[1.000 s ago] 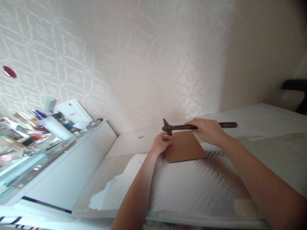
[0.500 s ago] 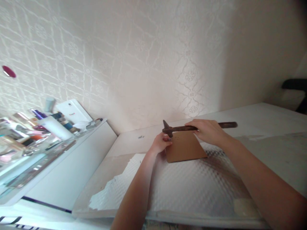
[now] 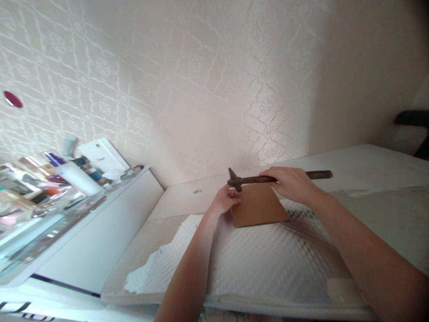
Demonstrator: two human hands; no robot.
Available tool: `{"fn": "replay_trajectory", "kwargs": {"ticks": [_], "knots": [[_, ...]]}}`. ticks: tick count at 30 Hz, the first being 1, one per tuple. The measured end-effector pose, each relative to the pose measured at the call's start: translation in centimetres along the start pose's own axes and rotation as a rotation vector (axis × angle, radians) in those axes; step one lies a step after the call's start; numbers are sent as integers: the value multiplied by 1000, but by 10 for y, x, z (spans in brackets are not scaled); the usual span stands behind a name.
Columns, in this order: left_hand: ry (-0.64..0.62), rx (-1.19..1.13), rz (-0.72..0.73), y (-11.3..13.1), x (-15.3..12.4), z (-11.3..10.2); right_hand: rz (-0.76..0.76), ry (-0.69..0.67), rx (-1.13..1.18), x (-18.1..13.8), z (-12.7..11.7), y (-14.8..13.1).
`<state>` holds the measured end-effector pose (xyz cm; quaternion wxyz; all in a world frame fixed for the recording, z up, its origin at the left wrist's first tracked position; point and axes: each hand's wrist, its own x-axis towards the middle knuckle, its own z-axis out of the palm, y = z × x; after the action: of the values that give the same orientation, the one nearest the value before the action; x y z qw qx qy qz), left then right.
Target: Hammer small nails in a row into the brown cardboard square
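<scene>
- Step in hand, by my read: lining up or landing the hammer (image 3: 252, 180) at the far-left corner of a brown board (image 3: 259, 209). Contact can't be confirmed from this view.
- Next move, my judgement: any stroke calls for a steady board, a short controlled swing and left fingertips clear of the head. Pinch risk is high there.
- Right hand (image 3: 291, 184): fingers wrapped round the hammer handle about mid-length, firm grip; butt sticks out to the right past the fist. Handle runs roughly along the desk's far edge.
- Left hand (image 3: 224, 201): at the board's left edge, near its far-left corner, thumb over the board, fingers bunched close. Small red bit (image 3: 232, 195) at the fingertips; too small to tell what, or whether it's pinched.
- Hammer head sits right above those fingertips in this view, pointed end up.
- Board: toward the desk (image 3: 181, 197) far edge, left of centre, near edge overlapping a textured silvery sheet (image 3: 248, 259). Small marks (image 3: 247, 192) dot its far-left part.
- White cabinet (image 3: 130, 223) bounds the desk's left edge.
</scene>
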<state>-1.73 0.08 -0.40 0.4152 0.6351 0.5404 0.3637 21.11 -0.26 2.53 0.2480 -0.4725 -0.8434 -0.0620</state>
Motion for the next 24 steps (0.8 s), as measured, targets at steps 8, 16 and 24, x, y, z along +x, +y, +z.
{"fn": "replay_trajectory", "kwargs": {"ticks": [8,16,24], "knots": [[41,74,-9,2,-1,0,10,-35,-3,0,-1,-2],[29,47,10,-4,2,-1,9,0,5,0,-3,-3],[26,24,0,2,-1,0,0,27,32,0,-4,-4]]}}
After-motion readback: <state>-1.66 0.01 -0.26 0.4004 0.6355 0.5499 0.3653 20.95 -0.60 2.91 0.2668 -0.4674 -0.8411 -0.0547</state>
